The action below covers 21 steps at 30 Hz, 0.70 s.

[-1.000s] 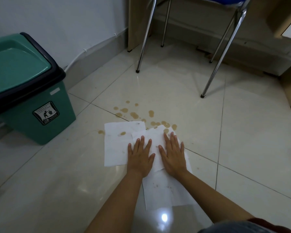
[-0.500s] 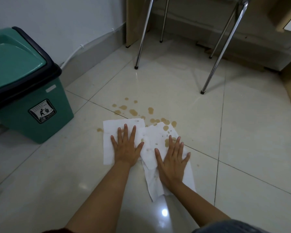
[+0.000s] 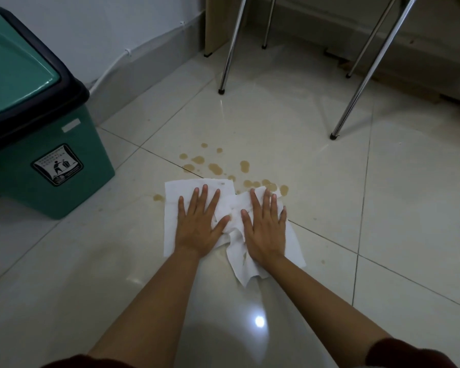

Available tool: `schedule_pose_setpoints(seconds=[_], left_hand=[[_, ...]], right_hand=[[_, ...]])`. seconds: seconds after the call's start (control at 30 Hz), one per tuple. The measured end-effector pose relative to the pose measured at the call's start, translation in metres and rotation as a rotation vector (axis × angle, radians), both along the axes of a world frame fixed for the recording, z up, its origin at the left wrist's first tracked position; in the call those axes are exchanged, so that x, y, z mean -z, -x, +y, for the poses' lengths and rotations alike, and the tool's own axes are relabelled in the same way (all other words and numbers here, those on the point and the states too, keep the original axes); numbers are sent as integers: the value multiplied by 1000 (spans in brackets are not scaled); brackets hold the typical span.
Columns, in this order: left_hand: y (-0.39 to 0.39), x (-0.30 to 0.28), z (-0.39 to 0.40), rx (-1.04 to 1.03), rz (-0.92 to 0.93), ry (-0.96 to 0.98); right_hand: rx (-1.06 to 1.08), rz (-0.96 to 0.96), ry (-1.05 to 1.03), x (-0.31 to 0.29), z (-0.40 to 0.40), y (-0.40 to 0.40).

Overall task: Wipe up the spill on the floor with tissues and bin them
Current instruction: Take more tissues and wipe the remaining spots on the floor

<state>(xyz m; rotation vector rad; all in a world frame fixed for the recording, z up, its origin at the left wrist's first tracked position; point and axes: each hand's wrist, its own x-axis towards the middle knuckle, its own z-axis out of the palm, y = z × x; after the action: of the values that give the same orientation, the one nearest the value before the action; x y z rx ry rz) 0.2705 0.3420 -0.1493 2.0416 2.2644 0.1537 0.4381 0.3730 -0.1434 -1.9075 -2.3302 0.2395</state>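
White tissues lie on the pale tiled floor. My left hand presses flat, fingers spread, on the left tissue. My right hand presses flat on the crumpled right tissue, which shows brown stains. Brown spill drops dot the floor just beyond the tissues, and one drop sits left of the left tissue. A green bin with a black rim and closed green lid stands at the left.
Chrome chair legs stand on the floor behind the spill, another leg to the right. A wooden furniture panel meets the wall. A white cable runs along the skirting.
Both hands slid forward over the tissues toward the spill. The right tissue has bunched up and crumpled under the right hand. The camera moved closer.
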Motion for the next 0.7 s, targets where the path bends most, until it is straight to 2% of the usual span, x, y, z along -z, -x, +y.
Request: schedule_pose_setpoints(seconds=[0.27, 0.5, 0.63, 0.7], left_hand=[[3, -3, 6, -24, -50, -10], [4, -7, 2, -42, -144, -12], [9, -11, -8, -118, -262, -61], [17, -11, -14, -163, -266, -69]], right_hand=[[-145, 80, -7, 3, 18, 24], [-239, 62, -20, -2, 8, 48], [-320, 33, -59, 2, -10, 74], [-301, 48, -48, 2, -11, 85]])
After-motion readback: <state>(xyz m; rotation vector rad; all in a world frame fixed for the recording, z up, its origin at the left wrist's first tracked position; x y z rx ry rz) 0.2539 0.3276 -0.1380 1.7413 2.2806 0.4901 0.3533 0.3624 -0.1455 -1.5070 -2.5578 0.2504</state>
